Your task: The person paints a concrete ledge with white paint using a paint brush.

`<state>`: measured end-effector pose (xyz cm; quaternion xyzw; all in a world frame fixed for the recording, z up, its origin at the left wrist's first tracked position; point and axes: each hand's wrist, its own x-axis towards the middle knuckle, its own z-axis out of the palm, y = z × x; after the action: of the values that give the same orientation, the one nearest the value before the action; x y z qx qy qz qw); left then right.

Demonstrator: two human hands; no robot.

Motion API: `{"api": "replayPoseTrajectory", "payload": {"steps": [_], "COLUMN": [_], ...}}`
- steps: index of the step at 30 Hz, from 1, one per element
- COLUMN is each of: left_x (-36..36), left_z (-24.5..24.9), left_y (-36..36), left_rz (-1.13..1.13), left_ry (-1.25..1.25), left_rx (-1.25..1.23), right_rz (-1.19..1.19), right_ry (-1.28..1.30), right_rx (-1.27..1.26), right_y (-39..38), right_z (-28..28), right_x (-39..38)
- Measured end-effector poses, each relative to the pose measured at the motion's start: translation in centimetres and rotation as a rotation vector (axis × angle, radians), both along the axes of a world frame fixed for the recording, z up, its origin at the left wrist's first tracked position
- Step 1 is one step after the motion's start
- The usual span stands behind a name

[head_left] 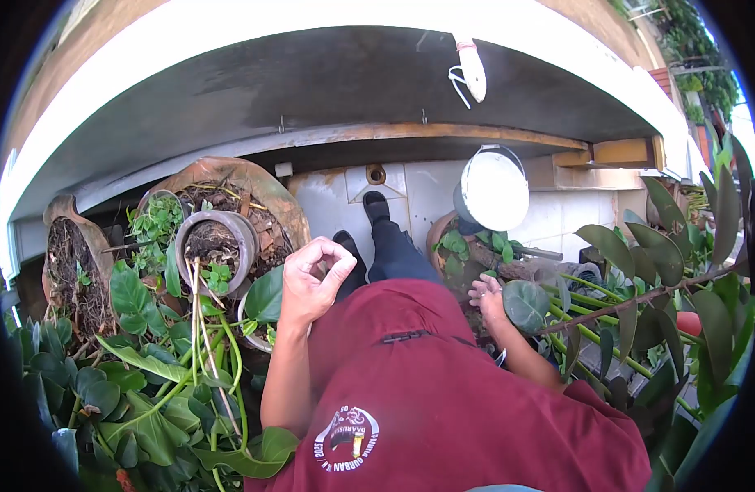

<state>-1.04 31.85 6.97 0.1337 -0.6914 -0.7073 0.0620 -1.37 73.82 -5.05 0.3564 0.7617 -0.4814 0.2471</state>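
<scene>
My left hand (313, 283) is raised in front of the maroon shirt (467, 394), its fingers curled round to the thumb. The gap inside that curl shows nothing held. Just beside it on the left is a broad green leaf (264, 295) over a pot's rim. On the other side, my right hand (490, 302) is low by my hip with its fingers apart and nothing in it. A round leaf (526, 305) partly covers that wrist and lies next to the hand.
A large clay planter (283, 201) holds soil and a smaller grey pot (244, 238). A white bucket (494, 189) stands ahead on the right, beside a potted plant (455, 250). Leafy branches (640, 303) crowd my right. Ahead, a wall ledge (377, 131) overhangs the tiled floor (324, 197).
</scene>
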Motion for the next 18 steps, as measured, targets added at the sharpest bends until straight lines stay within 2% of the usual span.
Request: {"api": "replayPoseTrajectory", "payload": {"steps": [2,3,6,8,9,10,12,14,15,18], "left_x": [-1.2,-1.3,-2.4,-3.0,-3.1,-3.1,-4.0,-6.2,-6.6,-5.9], "left_z": [3.5,5.3,10.5,13.9,15.2,16.6,18.9,21.4,22.1,25.6], "left_y": [-0.5,-1.0,-2.1,-2.6,-3.2,-4.0,-4.4,-2.4,-2.1,-0.8], "left_rz": [0.055,0.066,0.158,0.3,0.345,0.285,0.341,0.4,0.364,0.5], "left_ry": [0.236,0.278,0.592,0.778,0.88,0.967,1.02,1.017,1.043,1.187], "left_rx": [0.04,0.066,-0.034,-0.073,-0.072,0.073,-0.148,-0.452,-0.496,-0.514], "right_rz": [0.111,0.164,0.341,0.511,0.576,0.575,0.685,0.734,0.702,0.68], "right_ry": [0.284,0.434,0.864,1.224,1.378,1.491,1.783,1.947,2.0,2.081], "right_rx": [-0.026,-0.058,-0.035,0.056,0.228,0.23,0.344,0.192,-0.011,-0.212], "right_y": [-4.0,-5.9,-11.2,-13.9,-15.0,-16.8,-18.8,-20.2,-20.8,-21.4], "right_z": [3.0,4.5,9.3,12.2,14.3,17.5,22.3,26.6,28.0,33.7], "right_x": [-5.0,-7.3,-13.2,-17.0,-18.5,-19.0,-20.1,-20.4,-20.4,-19.0]}}
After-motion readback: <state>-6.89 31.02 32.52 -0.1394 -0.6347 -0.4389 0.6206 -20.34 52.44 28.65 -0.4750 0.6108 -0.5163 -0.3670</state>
